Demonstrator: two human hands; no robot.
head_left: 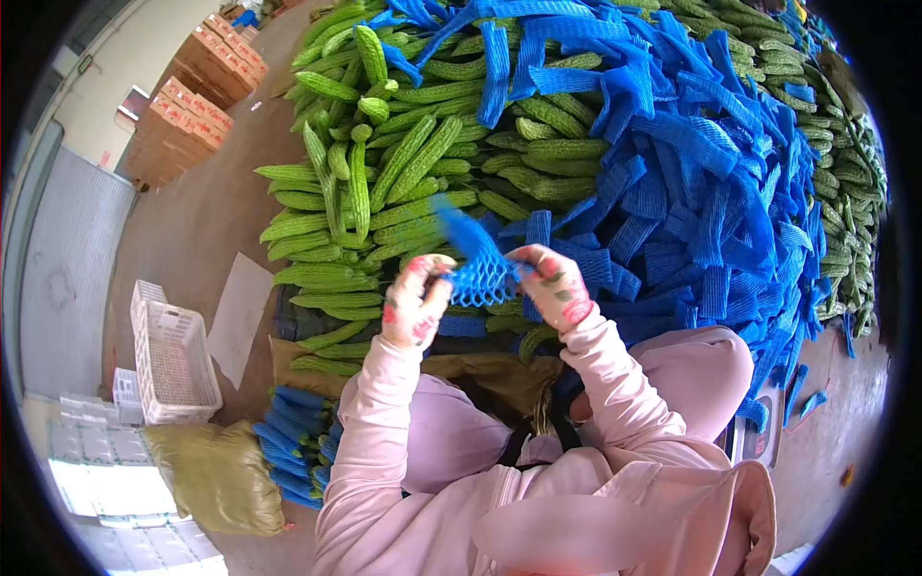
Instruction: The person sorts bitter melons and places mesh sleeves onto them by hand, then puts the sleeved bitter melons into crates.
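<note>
Between both hands a blue mesh sleeve [483, 274] is stretched open, its upper end blurred. My left hand [415, 300], in a floral-patterned glove, pinches the sleeve's left edge. The right edge is pinched by my right hand [554, 288], gloved alike. Beyond the hands lies a big pile of green bitter melons [413, 158]. A heap of loose blue mesh sleeves [672, 211] covers the pile's right part. Several melons in blue sleeves [293, 446] are stacked at the lower left, beside my left forearm.
A white plastic crate [175, 365] stands on the floor at the left, near a stuffed olive sack [216, 475]. Cardboard boxes [182, 130] are stacked at the upper left. More melons [845, 192] lie at the far right.
</note>
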